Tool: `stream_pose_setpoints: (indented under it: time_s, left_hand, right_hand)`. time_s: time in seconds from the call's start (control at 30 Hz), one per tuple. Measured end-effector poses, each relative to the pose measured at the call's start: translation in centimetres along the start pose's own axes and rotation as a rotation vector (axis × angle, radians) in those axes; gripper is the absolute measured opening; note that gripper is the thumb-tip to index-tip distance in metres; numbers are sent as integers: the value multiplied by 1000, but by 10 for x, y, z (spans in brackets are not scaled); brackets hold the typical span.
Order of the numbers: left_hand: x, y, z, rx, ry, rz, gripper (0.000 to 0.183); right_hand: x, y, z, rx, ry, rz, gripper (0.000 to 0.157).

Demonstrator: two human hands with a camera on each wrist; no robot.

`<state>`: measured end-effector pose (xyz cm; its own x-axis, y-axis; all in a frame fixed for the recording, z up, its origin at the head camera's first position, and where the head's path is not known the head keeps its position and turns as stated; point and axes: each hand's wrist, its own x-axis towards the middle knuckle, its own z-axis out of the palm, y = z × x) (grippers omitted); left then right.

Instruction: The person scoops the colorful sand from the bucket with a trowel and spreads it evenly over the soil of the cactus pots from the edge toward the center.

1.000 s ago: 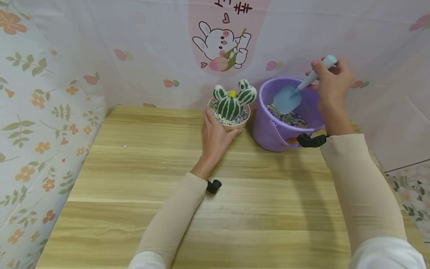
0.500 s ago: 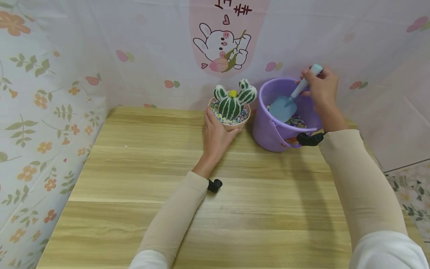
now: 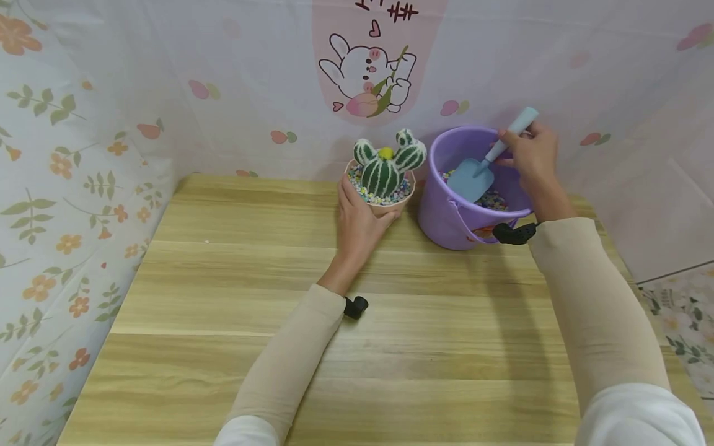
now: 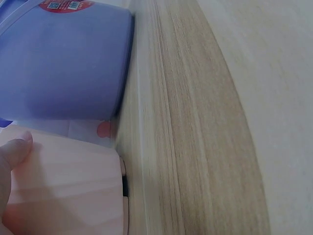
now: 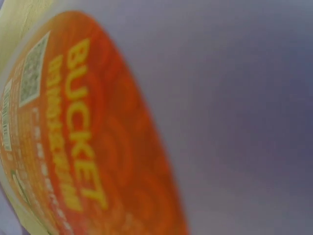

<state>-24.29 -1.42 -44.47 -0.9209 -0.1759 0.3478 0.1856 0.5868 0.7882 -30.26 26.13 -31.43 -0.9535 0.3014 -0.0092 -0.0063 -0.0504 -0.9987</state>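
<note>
With fingers and thumb on either side, my left hand (image 3: 359,224) grips a pale pink flowerpot (image 4: 73,186) from the front. In the pot stands a green knitted cactus (image 3: 382,177) with white stripes and a yellow top, ringed by small multicoloured pebbles (image 3: 395,197). To its right is a purple bucket (image 3: 443,220) with more pebbles (image 3: 493,201) at the bottom. Over the bucket's right rim, my right hand (image 3: 534,152) holds a light blue toy shovel (image 3: 471,180) by its handle. The blade slants down inside the bucket; whether its tip touches the pebbles I cannot tell.
The pot and bucket stand side by side at the far edge of the wooden table (image 3: 234,291), close to a printed cloth (image 3: 251,80). A flowered cloth (image 3: 67,235) hangs at the left. In the right wrist view, an orange label (image 5: 93,132) shows on the bucket.
My right hand has moved left and down, bringing the shovel lower and further left in the bucket. The left hand and the pot have stayed in place.
</note>
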Motion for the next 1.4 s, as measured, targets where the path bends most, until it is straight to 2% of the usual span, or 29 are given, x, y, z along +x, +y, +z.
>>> stream_pose_setpoints:
  time_s: [0.27, 0.43, 0.93, 1.27, 1.4]
  left_hand:
    - [-1, 0, -1, -2, -2, 2, 129]
    - [-1, -2, 0, 7, -5, 5, 128]
    - [-2, -4, 1, -8, 21, 30, 127]
    - [-1, -4, 1, -10, 20, 41, 128]
    - [0, -5, 0, -20, 11, 42, 127]
  right_hand:
    - [2, 2, 0, -32, -18, 26, 36]
    - [3, 3, -1, -52, -19, 47, 42]
    - [3, 6, -2, -71, -14, 47, 41]
    - [4, 3, -4, -79, 4, 89, 46]
    - [5, 2, -5, -121, 36, 122, 48]
